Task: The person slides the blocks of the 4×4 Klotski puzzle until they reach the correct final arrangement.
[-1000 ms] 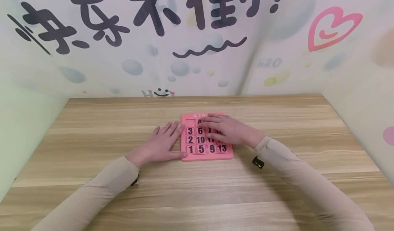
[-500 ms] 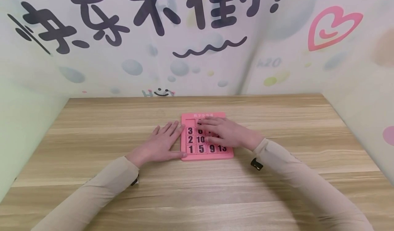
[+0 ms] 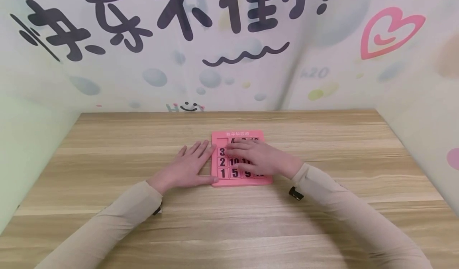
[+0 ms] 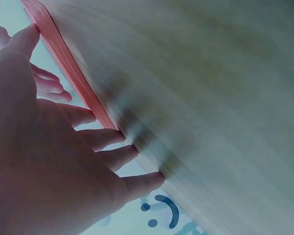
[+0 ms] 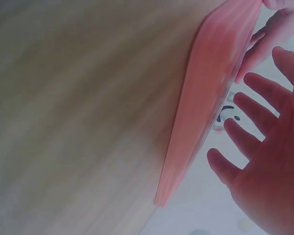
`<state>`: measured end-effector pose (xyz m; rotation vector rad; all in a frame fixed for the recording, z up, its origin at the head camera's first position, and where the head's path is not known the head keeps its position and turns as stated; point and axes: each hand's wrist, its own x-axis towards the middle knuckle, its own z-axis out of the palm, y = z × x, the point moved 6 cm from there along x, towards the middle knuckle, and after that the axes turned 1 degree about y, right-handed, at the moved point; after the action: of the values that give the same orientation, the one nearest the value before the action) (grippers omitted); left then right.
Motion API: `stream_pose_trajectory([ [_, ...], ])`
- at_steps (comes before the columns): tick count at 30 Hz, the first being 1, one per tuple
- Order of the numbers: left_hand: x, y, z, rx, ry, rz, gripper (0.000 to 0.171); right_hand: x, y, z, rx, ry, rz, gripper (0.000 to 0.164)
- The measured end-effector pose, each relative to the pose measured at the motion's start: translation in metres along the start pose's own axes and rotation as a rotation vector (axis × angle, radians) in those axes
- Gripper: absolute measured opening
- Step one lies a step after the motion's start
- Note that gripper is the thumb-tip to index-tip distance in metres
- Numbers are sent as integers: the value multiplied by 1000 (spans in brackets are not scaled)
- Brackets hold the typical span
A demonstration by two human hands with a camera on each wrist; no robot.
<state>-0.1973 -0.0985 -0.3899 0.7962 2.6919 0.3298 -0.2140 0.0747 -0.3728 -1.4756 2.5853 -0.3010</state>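
Note:
A pink number slide puzzle lies flat on the wooden table, its black-numbered tiles in a grid. At its upper left is a tile-free slot. My left hand lies along the puzzle's left edge with fingers spread, the thumb touching the lower left corner. Over the right and middle tiles is my right hand, fingers extended and slightly bent, pinching nothing. In the right wrist view its fingers stand apart above the board. Several tiles are hidden under this hand; the 1 tile stays visible.
The wooden tabletop extends around the puzzle on all sides. A white printed wall with dark lettering and a pink heart rises at the table's back edge, and pale side walls flank it.
My right hand has moved a little left and nearer to me across the tiles, uncovering part of the top row and covering more of the lower right. My left hand stays in place.

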Motion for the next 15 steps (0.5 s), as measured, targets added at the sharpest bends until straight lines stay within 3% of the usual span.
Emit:
stream_pose_trajectory([
  [15, 1, 0, 0, 0, 5, 6, 96, 3, -5, 4, -19, -60, 62, 52],
])
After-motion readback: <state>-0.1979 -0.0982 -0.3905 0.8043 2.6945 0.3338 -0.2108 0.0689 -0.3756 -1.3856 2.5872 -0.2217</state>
